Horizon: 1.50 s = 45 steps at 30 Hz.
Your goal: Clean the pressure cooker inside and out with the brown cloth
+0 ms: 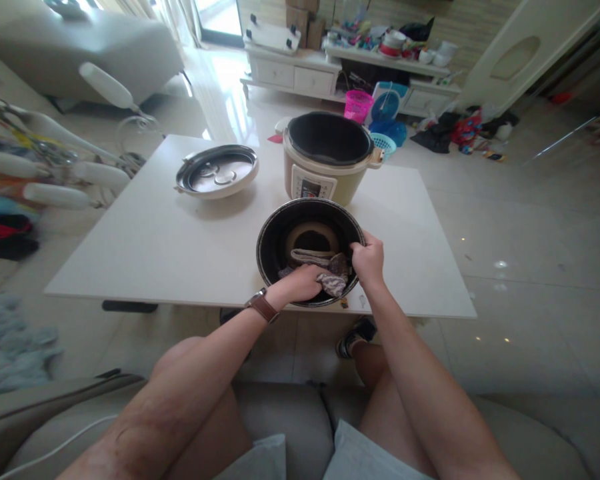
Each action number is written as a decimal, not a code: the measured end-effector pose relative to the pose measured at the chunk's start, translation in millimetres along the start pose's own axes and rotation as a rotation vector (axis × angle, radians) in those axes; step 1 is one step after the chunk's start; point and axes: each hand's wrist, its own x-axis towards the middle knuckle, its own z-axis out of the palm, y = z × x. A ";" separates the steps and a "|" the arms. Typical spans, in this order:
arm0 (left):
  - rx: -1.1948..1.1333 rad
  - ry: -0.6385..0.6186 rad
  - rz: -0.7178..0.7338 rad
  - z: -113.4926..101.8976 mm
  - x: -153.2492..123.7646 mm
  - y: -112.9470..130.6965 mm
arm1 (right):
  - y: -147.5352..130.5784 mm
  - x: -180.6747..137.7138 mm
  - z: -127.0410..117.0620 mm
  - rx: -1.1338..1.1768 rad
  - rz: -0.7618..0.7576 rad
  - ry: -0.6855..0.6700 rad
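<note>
A black inner pot (pixel 280 227) stands near the front edge of the white table (pixel 155 247). My left hand (pixel 303 281), with a brown watch on the wrist, is inside the pot, closed on a grey-brown cloth (pixel 333 281) that presses against the pot's inner wall. My right hand (pixel 367 257) grips the pot's right rim, fingers curled over the edge. Behind the pot stands a beige pressure cooker body (pixel 327 177) with its lid off. The cooker lid (pixel 216 171) lies upside down on the table to the left.
I sit on a grey sofa with my knees in front of the table. A drying rack (pixel 55 160) with clothes stands left. Beyond the table are a pink basket (pixel 358 105), blue baskets, a white cabinet (pixel 290 73) and clutter on the floor.
</note>
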 end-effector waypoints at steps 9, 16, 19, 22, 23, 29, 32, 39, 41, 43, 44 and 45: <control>-0.018 -0.005 -0.003 0.3 -0.2 0.6 | -0.7 0.3 -0.6 -0.004 0.005 0.003; 0.157 -0.006 -0.066 6.4 -1.1 -5.5 | 0.0 3.2 -1.0 0.012 0.022 -0.012; 0.288 0.007 -0.126 9.3 -2.1 -10.2 | 3.2 8.1 -4.2 0.041 0.044 -0.018; 0.403 -0.003 -0.118 9.3 -3.4 -14.7 | 7.9 14.6 -9.0 0.059 0.083 0.024; 0.432 -0.010 -0.097 8.8 -3.7 -16.1 | 9.6 16.6 -10.4 0.060 0.105 0.040; 0.492 -0.021 -0.011 6.6 -4.2 -22.0 | 17.5 22.1 -13.3 0.064 0.092 0.043; 0.488 -0.021 0.000 6.8 -4.4 -22.0 | 20.0 21.6 -12.4 0.055 0.025 -0.039; 0.461 -0.012 0.002 7.2 -7.2 -19.8 | 15.5 13.3 -10.2 0.020 -0.001 0.007; 0.471 -0.003 0.000 7.8 -7.7 -18.9 | 11.4 10.8 -10.4 0.013 -0.002 -0.009; 0.479 0.002 -0.001 8.3 -7.6 -17.9 | 7.8 9.0 -10.9 0.004 -0.001 -0.017; 0.480 0.002 -0.003 8.4 -7.4 -17.5 | 6.4 8.4 -11.2 0.000 -0.001 -0.018; 0.479 0.001 -0.005 8.5 -7.3 -17.1 | 5.4 8.0 -11.4 -0.003 -0.002 -0.019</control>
